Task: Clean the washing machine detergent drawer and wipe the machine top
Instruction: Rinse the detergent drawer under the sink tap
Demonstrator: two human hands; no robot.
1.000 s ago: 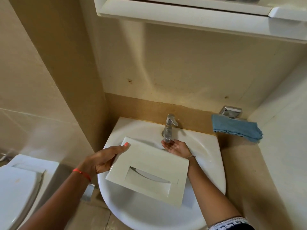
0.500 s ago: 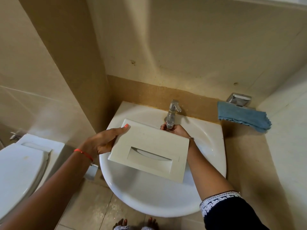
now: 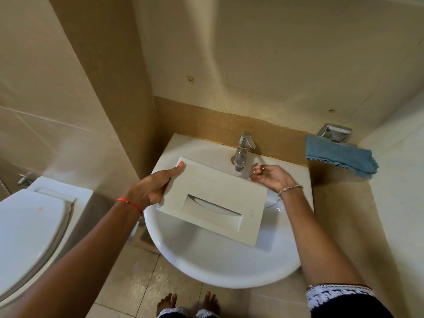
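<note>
The white detergent drawer (image 3: pixel 213 198) hangs over the white sink (image 3: pixel 220 260), its flat front panel with the recessed handle facing up at me. My left hand (image 3: pixel 153 187) grips the drawer's left edge, thumb on top. Just right of the chrome tap (image 3: pixel 242 151), my right hand (image 3: pixel 270 174) hovers above the drawer's far right corner with fingers loosely curled and nothing in them. The drawer's compartments are hidden beneath the panel.
A folded blue cloth (image 3: pixel 339 156) hangs from a chrome holder (image 3: pixel 335 133) on the wall right of the sink. A white toilet (image 3: pixel 29 230) with its lid down stands at the left. Bare feet (image 3: pixel 188 301) stand on the tiled floor below the sink.
My right hand has come off the tap's spout and drawn back to the right. The left hand keeps the drawer over the sink. The camera tilted further down.
</note>
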